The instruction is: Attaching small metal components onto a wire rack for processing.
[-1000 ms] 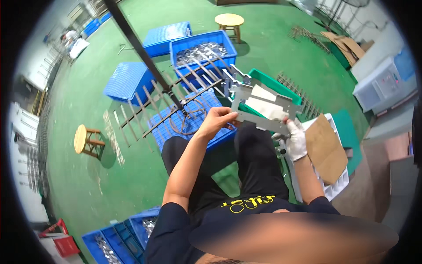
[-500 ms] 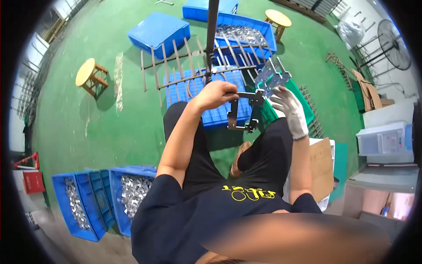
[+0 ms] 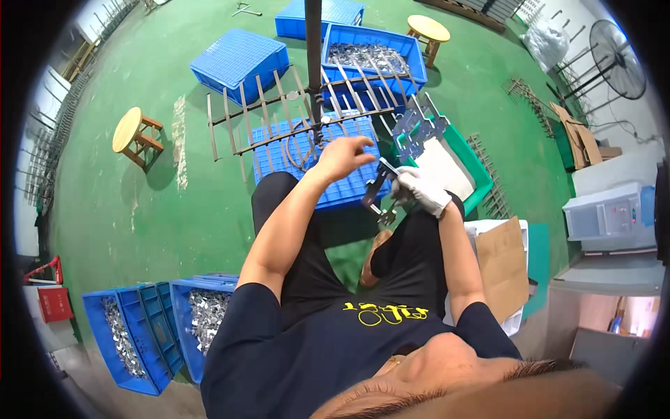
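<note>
My right hand (image 3: 424, 191), in a pale glove, is closed on a dark U-shaped metal bracket (image 3: 375, 190) above my knees. The bracket is tilted, with one side turned toward me and part of it behind the glove. My bare left hand (image 3: 345, 159) hovers just left of the bracket's upper end, fingers apart and nothing in them. Beyond my right hand, several silvery metal brackets (image 3: 417, 134) lie at the far end of a green crate (image 3: 477, 171). A metal rack with rows of prongs (image 3: 269, 143) hangs on an upright pole (image 3: 313, 52) ahead of my left hand.
Under the rack stands an upturned blue crate (image 3: 342, 185). Farther off are a blue bin of small metal parts (image 3: 417, 66) and two wooden stools, one at left (image 3: 129, 130). Blue bins (image 3: 157, 332) of parts stand at lower left. A cardboard sheet (image 3: 502, 269) is at my right.
My right hand has come down and left from the stacked brackets and now grips the bracket. My left hand has let go of it. The bracket has turned and tilted.
</note>
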A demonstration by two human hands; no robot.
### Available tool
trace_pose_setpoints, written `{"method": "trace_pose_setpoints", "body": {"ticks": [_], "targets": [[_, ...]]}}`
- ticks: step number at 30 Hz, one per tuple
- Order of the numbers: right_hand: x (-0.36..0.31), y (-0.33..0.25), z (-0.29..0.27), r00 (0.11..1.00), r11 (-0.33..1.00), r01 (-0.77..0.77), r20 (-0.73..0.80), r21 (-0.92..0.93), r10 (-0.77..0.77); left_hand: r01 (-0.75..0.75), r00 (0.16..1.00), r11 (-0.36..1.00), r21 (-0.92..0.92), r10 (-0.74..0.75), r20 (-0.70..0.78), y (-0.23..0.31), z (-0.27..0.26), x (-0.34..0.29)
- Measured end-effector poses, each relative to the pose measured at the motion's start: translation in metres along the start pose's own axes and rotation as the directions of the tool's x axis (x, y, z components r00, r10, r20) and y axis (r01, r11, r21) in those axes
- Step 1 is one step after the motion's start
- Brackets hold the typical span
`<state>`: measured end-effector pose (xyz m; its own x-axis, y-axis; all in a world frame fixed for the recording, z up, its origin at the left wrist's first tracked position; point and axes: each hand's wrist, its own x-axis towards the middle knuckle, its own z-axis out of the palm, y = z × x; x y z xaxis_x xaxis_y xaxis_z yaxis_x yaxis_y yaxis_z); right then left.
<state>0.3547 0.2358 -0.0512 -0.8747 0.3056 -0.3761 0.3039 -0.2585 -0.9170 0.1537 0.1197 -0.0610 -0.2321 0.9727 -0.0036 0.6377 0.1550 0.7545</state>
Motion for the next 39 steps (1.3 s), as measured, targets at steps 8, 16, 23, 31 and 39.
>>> {"method": "trace_pose_setpoints", "body": {"ticks": [8, 16, 23, 31, 39], "targets": [[0.039, -0.005, -0.012, 0.874, 0.976, 0.149, -0.44, -0.159, -0.205, 0.235, 0.922, 0.542, -0.807, -0.387, 0.008, -0.002, 0.017, 0.054], [0.061, 0.015, -0.016, 0.722, 0.868, 0.198, -0.531, -0.455, -0.443, 0.092, 0.922, 0.232, -0.968, -0.386, -0.005, 0.002, 0.023, 0.093], [0.075, 0.039, -0.017, 0.592, 0.857, 0.354, -0.62, -0.374, -0.515, -0.008, 0.937, 0.185, -0.983, -0.342, -0.072, 0.003, 0.03, 0.103], [0.074, 0.028, -0.009, 0.592, 0.819, 0.328, -0.573, -0.471, -0.567, -0.063, 0.926, 0.171, -0.983, -0.358, -0.121, 0.006, 0.034, 0.105], [0.072, 0.023, -0.012, 0.658, 0.856, 0.274, -0.564, -0.438, -0.499, -0.079, 0.918, 0.211, -0.974, -0.366, -0.154, 0.01, 0.036, 0.108]]}}
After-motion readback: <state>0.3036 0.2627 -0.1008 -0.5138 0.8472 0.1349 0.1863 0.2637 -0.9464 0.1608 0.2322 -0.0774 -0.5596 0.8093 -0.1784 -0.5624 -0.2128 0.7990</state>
